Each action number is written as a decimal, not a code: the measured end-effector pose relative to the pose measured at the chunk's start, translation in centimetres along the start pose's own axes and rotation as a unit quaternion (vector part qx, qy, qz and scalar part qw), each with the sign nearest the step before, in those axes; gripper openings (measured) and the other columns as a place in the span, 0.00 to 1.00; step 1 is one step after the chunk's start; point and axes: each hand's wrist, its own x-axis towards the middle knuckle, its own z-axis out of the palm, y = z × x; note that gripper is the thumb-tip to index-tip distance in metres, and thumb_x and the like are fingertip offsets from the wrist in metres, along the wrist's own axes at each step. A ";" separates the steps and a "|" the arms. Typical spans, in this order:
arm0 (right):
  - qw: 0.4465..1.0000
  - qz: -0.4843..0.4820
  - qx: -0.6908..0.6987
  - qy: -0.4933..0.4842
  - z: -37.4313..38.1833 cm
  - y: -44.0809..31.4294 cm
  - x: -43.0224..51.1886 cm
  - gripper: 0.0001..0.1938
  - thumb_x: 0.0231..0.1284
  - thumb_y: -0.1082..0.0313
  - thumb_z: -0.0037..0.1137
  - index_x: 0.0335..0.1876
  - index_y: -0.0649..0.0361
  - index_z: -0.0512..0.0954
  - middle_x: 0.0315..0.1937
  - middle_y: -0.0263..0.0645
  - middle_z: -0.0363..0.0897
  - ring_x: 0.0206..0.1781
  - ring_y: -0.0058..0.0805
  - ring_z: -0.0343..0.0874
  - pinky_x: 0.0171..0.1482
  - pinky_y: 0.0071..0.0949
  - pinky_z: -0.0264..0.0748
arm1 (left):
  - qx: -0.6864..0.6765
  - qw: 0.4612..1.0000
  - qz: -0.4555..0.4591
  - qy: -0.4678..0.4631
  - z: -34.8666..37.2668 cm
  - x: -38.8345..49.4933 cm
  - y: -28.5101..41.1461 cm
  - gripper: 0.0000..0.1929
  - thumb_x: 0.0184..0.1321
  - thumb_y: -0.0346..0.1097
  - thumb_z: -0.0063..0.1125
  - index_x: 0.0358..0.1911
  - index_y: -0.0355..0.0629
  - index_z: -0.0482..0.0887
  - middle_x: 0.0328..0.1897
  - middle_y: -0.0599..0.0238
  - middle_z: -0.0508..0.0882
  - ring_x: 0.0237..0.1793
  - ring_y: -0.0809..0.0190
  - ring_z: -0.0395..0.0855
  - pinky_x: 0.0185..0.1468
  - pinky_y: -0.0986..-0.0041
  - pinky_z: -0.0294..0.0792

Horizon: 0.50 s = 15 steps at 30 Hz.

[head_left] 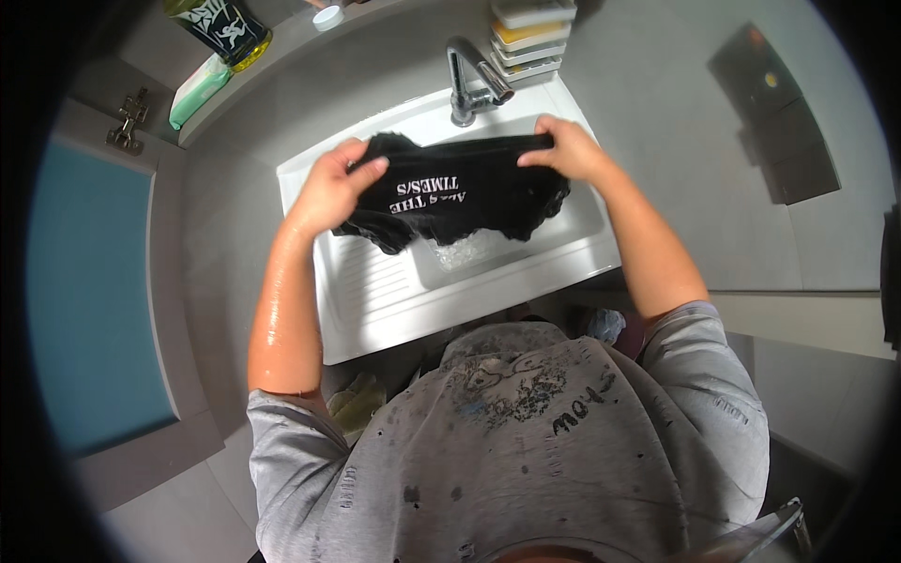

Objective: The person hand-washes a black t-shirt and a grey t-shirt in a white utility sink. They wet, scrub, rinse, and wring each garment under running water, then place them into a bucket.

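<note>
A black cloth garment (486, 186) with white lettering hangs bunched between my two hands above a white laundry sink (380, 320). My left hand (338, 186) pinches its left end, thumb on the near side. At the other end, my right hand (566, 149) grips the upper right edge between thumb and fingers. The upper edge is drawn fairly straight, while the lower edge falls in uneven folds. Below the cloth, bubbly water (461, 255) shows in the basin; the garment hides much of the basin. Water glistens on my left forearm.
A chrome faucet (468, 84) rises at the sink's back edge, close beyond my right hand. Stacked soap trays (533, 39) stand at the back right corner. The ribbed washboard (373, 267) lies at left. A shelf holds a bottle (229, 35) and a green-white packet (200, 91).
</note>
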 end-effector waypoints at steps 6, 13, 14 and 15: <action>0.998 -0.041 -0.031 -0.019 -3.7 -1.3 0.7 0.11 0.56 0.62 0.67 0.32 0.60 0.77 0.22 0.38 0.74 0.27 0.30 0.70 0.34 0.30 0.69 | -0.303 0.945 -0.101 -0.064 -1.1 1.3 -0.4 0.25 0.60 0.24 0.52 0.63 0.39 0.71 0.55 0.59 0.81 0.52 0.62 0.82 0.58 0.74 0.74; 0.976 0.012 -0.197 -0.090 -0.9 3.0 5.5 0.10 0.55 0.65 0.62 0.41 0.58 0.82 0.39 0.48 0.81 0.45 0.47 0.80 0.48 0.38 0.77 | -0.247 0.943 -0.224 -0.002 2.8 5.5 -8.7 0.23 0.54 0.18 0.53 0.56 0.38 0.77 0.49 0.60 0.83 0.50 0.61 0.83 0.55 0.72 0.75; 0.976 -0.012 -0.217 -0.028 0.8 3.7 6.0 0.09 0.55 0.68 0.59 0.42 0.58 0.82 0.41 0.48 0.81 0.47 0.47 0.80 0.49 0.39 0.77 | -0.187 0.958 -0.212 0.054 3.9 6.3 -10.2 0.22 0.55 0.19 0.52 0.55 0.38 0.78 0.47 0.60 0.84 0.49 0.61 0.83 0.54 0.71 0.75; 0.969 0.000 -0.246 0.019 1.9 4.7 6.5 0.10 0.55 0.71 0.57 0.42 0.58 0.81 0.42 0.48 0.80 0.48 0.47 0.79 0.49 0.40 0.77 | -0.122 0.965 -0.201 0.112 4.9 7.2 -11.6 0.20 0.55 0.19 0.52 0.54 0.38 0.79 0.46 0.61 0.85 0.48 0.61 0.83 0.53 0.71 0.75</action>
